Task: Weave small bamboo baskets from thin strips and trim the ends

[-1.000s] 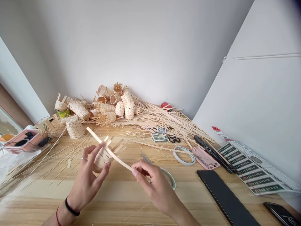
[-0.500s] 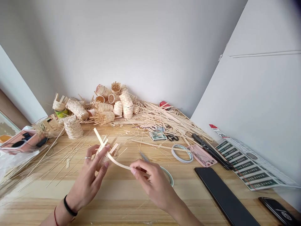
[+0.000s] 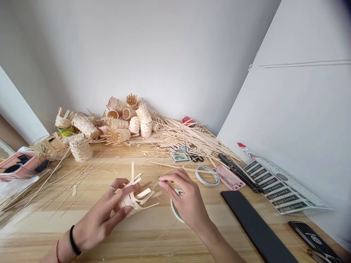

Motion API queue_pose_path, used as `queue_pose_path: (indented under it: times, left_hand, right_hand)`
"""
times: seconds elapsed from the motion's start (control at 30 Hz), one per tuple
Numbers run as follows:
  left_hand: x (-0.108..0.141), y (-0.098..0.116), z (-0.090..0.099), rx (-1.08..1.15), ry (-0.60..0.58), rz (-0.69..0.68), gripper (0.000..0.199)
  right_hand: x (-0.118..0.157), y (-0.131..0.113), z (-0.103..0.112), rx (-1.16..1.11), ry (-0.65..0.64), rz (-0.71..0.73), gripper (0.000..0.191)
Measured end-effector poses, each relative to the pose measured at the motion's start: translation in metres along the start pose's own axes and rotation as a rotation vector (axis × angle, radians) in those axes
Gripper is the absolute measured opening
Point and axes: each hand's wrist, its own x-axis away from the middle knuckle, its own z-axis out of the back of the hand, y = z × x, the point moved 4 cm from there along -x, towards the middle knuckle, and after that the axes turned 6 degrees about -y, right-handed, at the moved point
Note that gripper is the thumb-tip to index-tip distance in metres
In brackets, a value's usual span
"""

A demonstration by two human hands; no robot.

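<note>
My left hand (image 3: 105,208) is closed around a small woven basket (image 3: 130,201) of pale wood strips, tilted with its open end to the right. Loose strip ends stick up and out from its rim. To the right of the basket, my right hand (image 3: 183,191) has thumb and forefinger pinched together. What sits between those fingertips is too small to make out; thin strip ends and a bit of a grey tool show close by. Under the right hand lies a roll of tape (image 3: 175,211), partly hidden.
Finished woven baskets (image 3: 117,124) pile up at the back, beside a heap of loose strips (image 3: 189,135). On the right lie another tape roll (image 3: 197,177), a pink tray (image 3: 229,178), a black-handled cutter (image 3: 238,171), a phone (image 3: 255,226) and a blade pack (image 3: 270,184).
My right hand has let the long curved strip go slack and moved slightly up. My left hand has turned the basket so its open end faces right. The view has shifted a little.
</note>
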Motion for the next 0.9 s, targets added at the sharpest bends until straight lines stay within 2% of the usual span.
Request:
queue_pose_path:
  times: [0.07,0.23,0.37,0.6,0.77,0.9]
  left_hand:
    - [0.001,0.004,-0.002,0.035,-0.004,-0.025,0.047]
    - [0.001,0.013,-0.003,0.111,0.078,-0.043,0.040]
    - [-0.001,0.008,0.005,0.051,0.155,0.003,0.041]
    - [-0.003,-0.006,0.006,-0.050,0.160,0.055,0.045]
    - [-0.003,-0.008,0.004,-0.039,0.162,0.131,0.044]
    - [-0.002,-0.008,0.003,-0.067,0.170,0.121,0.046]
  right_hand:
    - [0.000,0.001,-0.001,-0.015,0.004,-0.008,0.008]
    - [-0.001,0.003,-0.003,-0.039,-0.020,-0.047,0.010]
    - [0.001,0.002,-0.003,-0.051,-0.033,-0.087,0.012]
    - [0.002,-0.004,-0.002,-0.125,-0.017,-0.112,0.011]
    - [0.004,-0.005,-0.003,-0.136,-0.028,-0.139,0.015]
    - [0.006,-0.003,-0.006,-0.167,-0.017,-0.189,0.018]
